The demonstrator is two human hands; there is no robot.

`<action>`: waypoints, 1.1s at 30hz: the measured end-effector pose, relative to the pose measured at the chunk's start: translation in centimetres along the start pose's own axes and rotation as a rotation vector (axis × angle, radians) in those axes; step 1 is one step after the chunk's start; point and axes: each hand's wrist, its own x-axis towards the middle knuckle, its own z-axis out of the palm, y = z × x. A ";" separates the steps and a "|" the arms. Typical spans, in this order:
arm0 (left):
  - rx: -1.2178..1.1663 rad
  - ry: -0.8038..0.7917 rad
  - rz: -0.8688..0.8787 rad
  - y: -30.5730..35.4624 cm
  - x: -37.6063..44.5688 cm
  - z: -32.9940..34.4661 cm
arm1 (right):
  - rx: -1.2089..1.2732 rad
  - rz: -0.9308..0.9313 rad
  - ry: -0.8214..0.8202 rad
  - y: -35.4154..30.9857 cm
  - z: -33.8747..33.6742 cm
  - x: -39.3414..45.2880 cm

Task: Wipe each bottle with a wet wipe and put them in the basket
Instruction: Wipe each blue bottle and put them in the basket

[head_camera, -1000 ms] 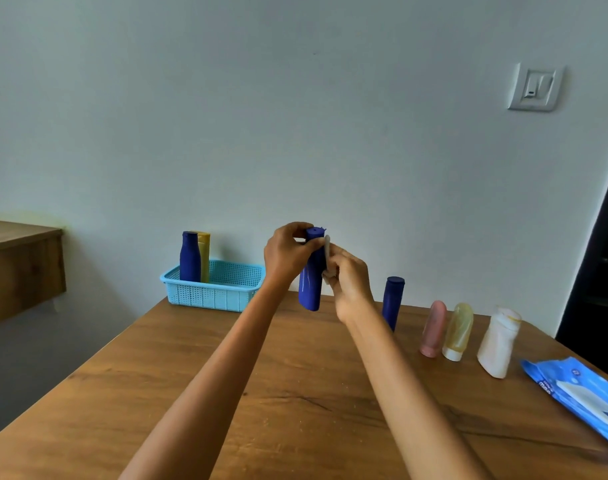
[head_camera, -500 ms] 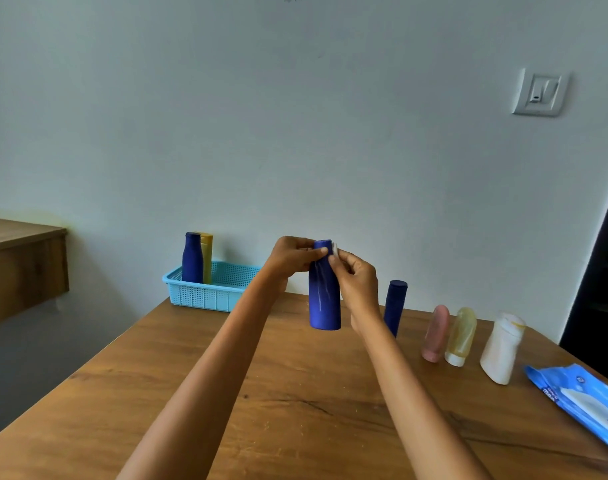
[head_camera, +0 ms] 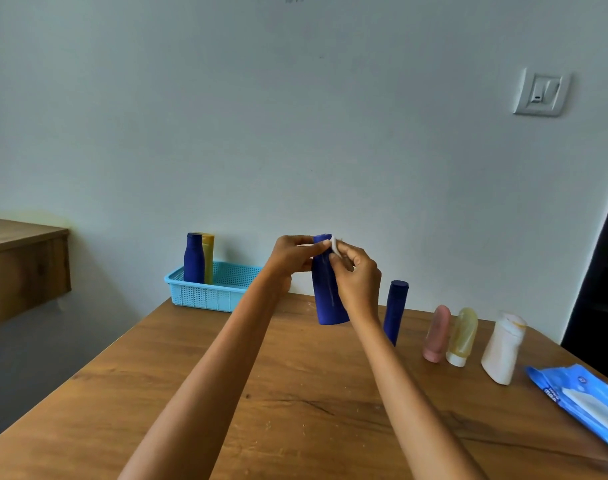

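Centre frame: our left hand (head_camera: 290,259) grips the top of the blue bottle (head_camera: 326,292), held upright above the table (head_camera: 295,393) | right hand (head_camera: 356,278) pinches a white wipe (head_camera: 334,244) against its neck | basket (head_camera: 209,291) centre left holds a blue bottle and a yellow one | four bottles, wipe pack (head_camera: 586,400) at right.

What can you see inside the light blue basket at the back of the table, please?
Two bottles stand upright at the left end of the basket: a dark blue bottle and a yellow bottle partly hidden behind it. The left forearm covers the basket's right end.
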 end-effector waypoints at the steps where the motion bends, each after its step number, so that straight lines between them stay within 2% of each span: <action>1: -0.008 -0.045 0.005 0.2 0.1 -0.3 | 0.042 0.036 0.004 0.0 -0.1 0.2; 4: 0.000 -0.171 0.005 0.5 0.1 -1.1 | 0.149 0.124 -0.031 0.0 -0.4 0.5; 7: -0.036 -0.230 0.005 0.5 -0.1 -1.3 | 0.224 0.172 -0.081 -0.1 -0.3 0.6; 10: -0.125 -0.270 -0.013 0.5 -0.2 -1.5 | 0.206 0.142 -0.105 -0.5 -0.1 0.7; 13: -0.219 -0.224 -0.027 0.8 0.0 -1.4 | 0.170 0.058 -0.126 -1.3 0.4 0.6; 16: -0.321 -0.103 -0.043 1.0 0.0 -1.3 | 0.143 -0.093 -0.164 -2.1 1.1 -0.2; 20: -0.354 0.015 -0.058 0.8 0.3 -2.0 | -0.005 -0.281 -0.145 -0.5 1.0 -1.3; 23: -0.347 0.030 -0.063 0.6 0.4 -2.6 | -0.096 -0.269 -0.188 1.3 0.6 -1.6; 26: -0.329 0.010 -0.101 0.4 0.4 -2.4 | -0.077 -0.236 -0.257 1.1 1.0 -1.2; 33: -0.400 0.084 -0.079 0.6 0.5 -2.5 | -0.138 -0.407 -0.269 0.2 1.6 -1.7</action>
